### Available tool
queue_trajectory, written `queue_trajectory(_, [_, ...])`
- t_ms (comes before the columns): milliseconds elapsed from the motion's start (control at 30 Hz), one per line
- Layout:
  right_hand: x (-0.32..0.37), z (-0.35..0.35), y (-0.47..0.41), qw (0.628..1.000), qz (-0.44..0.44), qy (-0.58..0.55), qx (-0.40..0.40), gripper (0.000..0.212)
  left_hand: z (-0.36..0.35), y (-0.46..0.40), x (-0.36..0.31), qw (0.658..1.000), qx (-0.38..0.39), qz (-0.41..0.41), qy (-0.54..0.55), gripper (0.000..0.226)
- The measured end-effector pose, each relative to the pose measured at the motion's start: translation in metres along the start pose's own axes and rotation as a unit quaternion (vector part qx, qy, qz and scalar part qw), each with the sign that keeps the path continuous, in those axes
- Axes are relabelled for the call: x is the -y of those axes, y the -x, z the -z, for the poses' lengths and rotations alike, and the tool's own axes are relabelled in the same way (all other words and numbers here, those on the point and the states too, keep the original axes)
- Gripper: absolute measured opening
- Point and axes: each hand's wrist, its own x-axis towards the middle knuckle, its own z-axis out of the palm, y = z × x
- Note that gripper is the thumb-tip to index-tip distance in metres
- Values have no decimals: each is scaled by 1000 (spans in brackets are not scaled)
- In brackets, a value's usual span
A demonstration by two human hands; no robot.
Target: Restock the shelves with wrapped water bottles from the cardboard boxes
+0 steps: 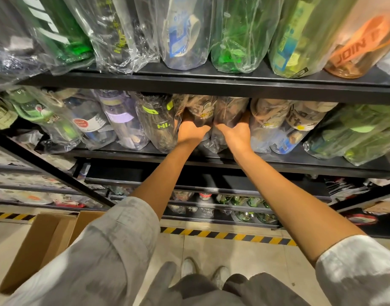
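Both hands are reaching into the middle shelf (211, 159) and working side by side: the left hand (190, 131) is gripping a brown wrapped bottle (200, 112) with its fingers curled around the lower body, and the right hand (236, 133) is holding a second brown wrapped bottle (230, 111) the same way, thumb pointing inward toward the other hand. The two bottles are touching each other between the hands and appear to be getting seated in the row, their bases at or just above the shelf edge below the wrists; whether they are already resting fully on the shelf is hard to tell, since crumpled wrap is hiding the bases. To the outside of the left hand, a clear bottle with lime accents (156, 122) is standing just beside the grip, and to the outside of the right hand a pair of tan bottles (275, 115) is pressing close, so the gap being filled looks tight. Above the hands, the upper shelf (189, 81) is looking fully lined with wrapped bottles. Judging by this, restocking is well under way: the two rows nearest the grip are looking nearly full, with this pair seeming among the last to fit here. Well below the left forearm, a cardboard box (35, 246) is sitting open on the floor; its contents are not showing, so how many bottles are remaining cannot be told. Lower shelves beneath the arms are looking partly stocked.
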Motion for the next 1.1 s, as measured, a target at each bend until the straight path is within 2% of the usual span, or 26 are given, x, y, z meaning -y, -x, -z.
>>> queue_trajectory(67, [0,1,1,1000,8,0,-1,41,6,0,0,1000,24,-3,9,40])
queue_trajectory(133, [2,3,4,1000,12,4,-3,43,12,-3,3,999,45,8,15,33])
queue_trajectory(233, [4,3,6,1000,14,9,-9,45,16,-14,10,998,62,2,-11,46])
queue_trajectory(467, [5,6,12,1000,20,3,-9,46,23,-25,18,994,109,-23,-23,47])
queue_trajectory(600, [3,8,14,1000,26,3,-12,44,29,-30,22,985,167,-34,-24,60])
queue_trajectory(700, [-2,8,11,999,30,6,-14,52,34,-28,22,979,192,-67,-23,80])
queue_trajectory(800, [-4,9,9,1000,24,3,-7,55,35,-28,23,974,209,-87,-30,87])
queue_trajectory(967, [-7,13,6,1000,21,2,7,56,39,-25,20,971,225,-87,-4,80])
queue_trajectory(1100, [-8,12,8,1000,22,-7,7,56,39,-23,20,971,228,-74,20,62])
